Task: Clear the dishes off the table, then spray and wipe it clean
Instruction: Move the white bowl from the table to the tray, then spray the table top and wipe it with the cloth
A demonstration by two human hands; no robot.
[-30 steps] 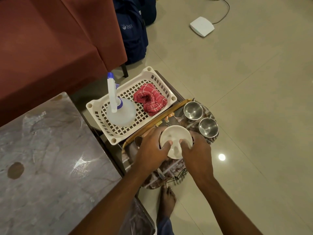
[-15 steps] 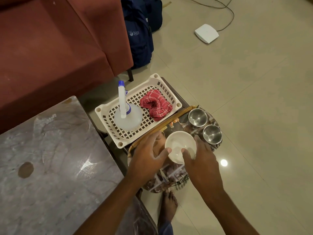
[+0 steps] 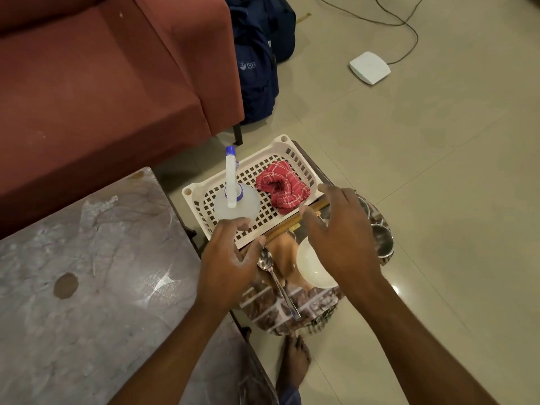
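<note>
white bowl point(image 3: 314, 268) now rests on the printed tray point(image 3: 318, 305), beside the spoon point(image 3: 274, 276) and near the steel cups point(image 3: 384, 244). half a second ago both hands cupped it; both have since let go. left hand point(image 3: 230, 258) hangs loose and empty near the spray bottle point(image 3: 233, 197) in the basket point(image 3: 198, 197); right hand point(image 3: 342, 232) spreads empty above the bowl. marble table point(image 3: 87, 244) shows only a brown stain point(image 3: 65, 285), so clearing looks finished and spraying seems next.

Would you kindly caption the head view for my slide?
Left hand and right hand hover open above a round patterned tray holding a white bowl, steel spoon and steel cups.
</note>
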